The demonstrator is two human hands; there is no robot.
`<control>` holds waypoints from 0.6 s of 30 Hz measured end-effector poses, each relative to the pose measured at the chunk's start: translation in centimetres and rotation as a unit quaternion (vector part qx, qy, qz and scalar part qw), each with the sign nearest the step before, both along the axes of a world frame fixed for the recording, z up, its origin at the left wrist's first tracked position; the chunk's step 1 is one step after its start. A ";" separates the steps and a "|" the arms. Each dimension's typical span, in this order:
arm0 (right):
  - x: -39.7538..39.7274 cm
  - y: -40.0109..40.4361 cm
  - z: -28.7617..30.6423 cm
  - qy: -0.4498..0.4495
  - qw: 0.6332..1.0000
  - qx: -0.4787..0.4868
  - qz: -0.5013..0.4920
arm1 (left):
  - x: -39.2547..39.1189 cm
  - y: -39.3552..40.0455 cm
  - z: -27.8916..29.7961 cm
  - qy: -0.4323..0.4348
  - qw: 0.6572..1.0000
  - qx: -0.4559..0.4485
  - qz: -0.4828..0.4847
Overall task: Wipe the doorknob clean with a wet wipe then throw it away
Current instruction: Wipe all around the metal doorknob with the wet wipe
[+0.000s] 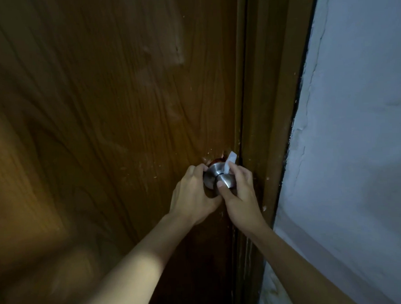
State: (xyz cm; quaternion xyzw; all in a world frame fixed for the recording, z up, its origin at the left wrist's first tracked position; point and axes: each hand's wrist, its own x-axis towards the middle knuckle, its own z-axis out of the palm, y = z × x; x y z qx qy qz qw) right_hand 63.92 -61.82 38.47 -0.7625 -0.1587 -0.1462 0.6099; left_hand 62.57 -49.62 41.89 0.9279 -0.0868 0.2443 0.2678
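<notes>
A round brushed-metal doorknob [215, 175] sticks out of a brown wooden door [116, 109], near its right edge. My left hand [192, 193] grips the knob from the left, fingers curled over its rim. On the knob's right side my right hand [239, 193] presses a white wet wipe [230, 162] against it, with the thumb lying across the knob's front. A corner of the wipe pokes up above my fingers. The rest of the wipe is hidden behind the hand and knob.
The brown door frame [268, 104] runs down just right of the knob. Beyond it stands a pale, cracked painted wall [353, 135]. The scene is dim, with shadow over the door's lower left.
</notes>
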 end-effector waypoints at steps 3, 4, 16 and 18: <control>-0.5 0.0 0.4 0.032 0.999 0.013 -0.009 | 0.0 0.2 0.0 0.005 1.000 0.008 -0.002; -0.6 0.0 0.6 0.041 0.999 0.015 -0.012 | 0.0 0.3 0.0 0.006 1.000 0.010 -0.004; -1.1 0.8 0.5 0.280 0.779 0.534 0.172 | -0.5 1.7 -0.9 0.048 0.997 -0.007 -0.057; -0.8 0.4 0.5 0.303 0.746 0.565 0.182 | -0.5 1.7 -1.2 0.041 0.997 -0.038 -0.055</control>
